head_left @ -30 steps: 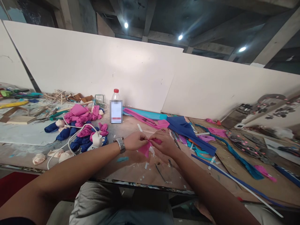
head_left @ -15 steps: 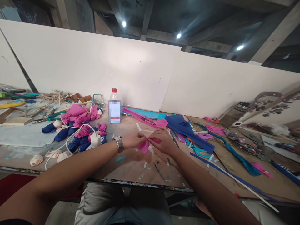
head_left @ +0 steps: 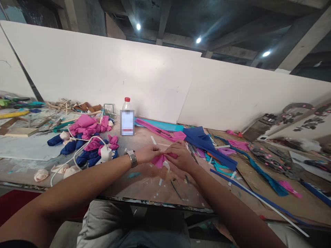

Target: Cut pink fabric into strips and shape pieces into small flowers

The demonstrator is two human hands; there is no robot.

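Both my hands meet over the middle of the worn wooden table (head_left: 144, 187). My left hand (head_left: 148, 153), with a metal watch (head_left: 132, 158) on its wrist, pinches one side of a small pink paper piece (head_left: 159, 160). My right hand (head_left: 179, 156) grips the other side of the same piece, fingers curled over its top. The pink paper hangs just above the table surface between the two hands.
A plastic bottle with a red cap (head_left: 127, 117) stands behind my hands. A heap of pink and blue rolled paper pieces (head_left: 88, 139) with a white charger and cable (head_left: 105, 152) lies to the left. Blue and pink paper sheets (head_left: 204, 139) and long strips (head_left: 258, 198) spread right.
My hands stay together on the pink paper with only small finger movements. The view shifts slightly.
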